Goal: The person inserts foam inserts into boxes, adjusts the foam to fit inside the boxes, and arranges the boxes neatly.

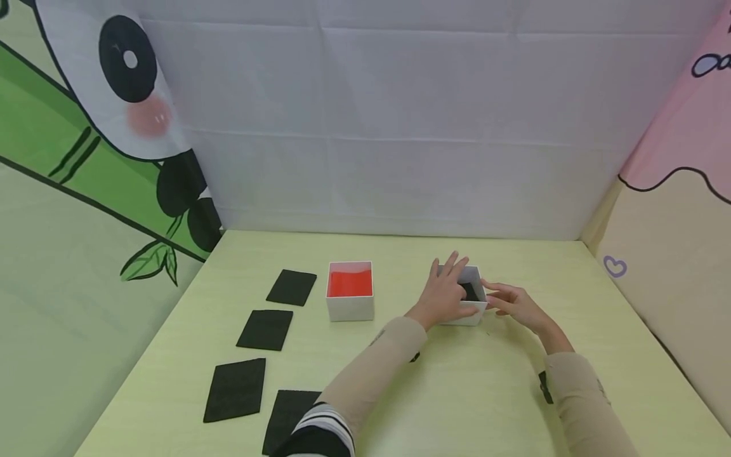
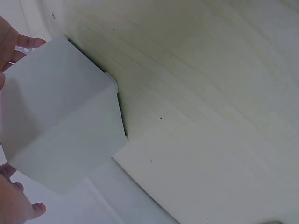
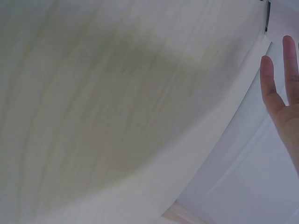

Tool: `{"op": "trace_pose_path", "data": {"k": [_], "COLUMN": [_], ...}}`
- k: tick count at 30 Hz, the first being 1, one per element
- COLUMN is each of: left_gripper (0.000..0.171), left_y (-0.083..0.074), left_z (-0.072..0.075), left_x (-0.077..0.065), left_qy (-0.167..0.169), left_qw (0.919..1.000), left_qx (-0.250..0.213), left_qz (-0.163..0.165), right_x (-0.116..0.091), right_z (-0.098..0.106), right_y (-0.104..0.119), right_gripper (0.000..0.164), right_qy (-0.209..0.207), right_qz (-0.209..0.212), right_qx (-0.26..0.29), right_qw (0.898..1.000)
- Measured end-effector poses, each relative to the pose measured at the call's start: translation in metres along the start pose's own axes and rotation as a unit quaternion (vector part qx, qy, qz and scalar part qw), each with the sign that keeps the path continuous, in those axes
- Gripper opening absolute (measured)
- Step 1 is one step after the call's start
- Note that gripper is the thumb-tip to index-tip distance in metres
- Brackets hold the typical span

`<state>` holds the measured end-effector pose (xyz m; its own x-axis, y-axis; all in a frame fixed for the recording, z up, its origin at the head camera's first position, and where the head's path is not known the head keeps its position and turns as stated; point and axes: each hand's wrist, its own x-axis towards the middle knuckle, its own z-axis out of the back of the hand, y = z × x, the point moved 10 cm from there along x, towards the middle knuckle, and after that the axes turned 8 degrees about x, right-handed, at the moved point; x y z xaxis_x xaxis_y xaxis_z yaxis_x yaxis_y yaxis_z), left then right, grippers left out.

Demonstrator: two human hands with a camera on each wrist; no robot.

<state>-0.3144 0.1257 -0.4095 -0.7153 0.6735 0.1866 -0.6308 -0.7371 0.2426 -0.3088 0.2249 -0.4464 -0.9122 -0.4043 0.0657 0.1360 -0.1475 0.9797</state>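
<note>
A white open-topped box (image 1: pixel 473 319) stands on the right half of the table with a black piece (image 1: pixel 471 292) inside. My left hand (image 1: pixel 442 298) lies over the box's left side, fingers spread, its thumb by the front wall. Part of that hand covers the box's interior. On the other side, my right hand (image 1: pixel 516 308) touches the right wall with extended fingertips. The left wrist view shows the box (image 2: pixel 70 102) large, with fingers at its edges. In the right wrist view, straight fingers of the right hand (image 3: pixel 289 109) appear at the right edge.
A second white box (image 1: pixel 351 310) with a red piece (image 1: pixel 351 284) inside stands left of the first. Several black squares lie farther left, among them one at the back (image 1: pixel 291 287) and one (image 1: pixel 234 390) nearer. My left sleeve partly covers another black square (image 1: pixel 285 412).
</note>
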Motion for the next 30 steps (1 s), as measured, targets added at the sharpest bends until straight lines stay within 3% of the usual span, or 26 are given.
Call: {"op": "trace_pose_path", "data": {"k": [7,14,23,30], "left_gripper": [0.041,0.047,0.048,0.042], "left_y": [0.001,0.003,0.004,0.007], "left_z": [-0.008,-0.021,-0.022,-0.020], "left_x": [-0.002,-0.001,0.000,-0.005], "left_qy": [0.042,0.098,0.101,0.090], "left_qw": [0.9986,0.9936,0.9936,0.9939], "left_qx": [-0.020,-0.020,-0.015,-0.051], "left_qz": [0.027,0.051,0.047,0.037], "right_x": [0.000,0.000,0.000,-0.001], "right_z": [0.002,0.002,0.000,-0.002], "right_y": [-0.006,-0.004,0.001,0.003], "right_gripper": [0.046,0.044,0.044,0.044], "right_qy": [-0.005,-0.001,0.004,0.003], "right_qz": [-0.015,-0.003,0.004,0.006], "right_qx": [-0.003,-0.001,0.000,-0.001], "right_qw": [1.000,1.000,1.000,1.000]}}
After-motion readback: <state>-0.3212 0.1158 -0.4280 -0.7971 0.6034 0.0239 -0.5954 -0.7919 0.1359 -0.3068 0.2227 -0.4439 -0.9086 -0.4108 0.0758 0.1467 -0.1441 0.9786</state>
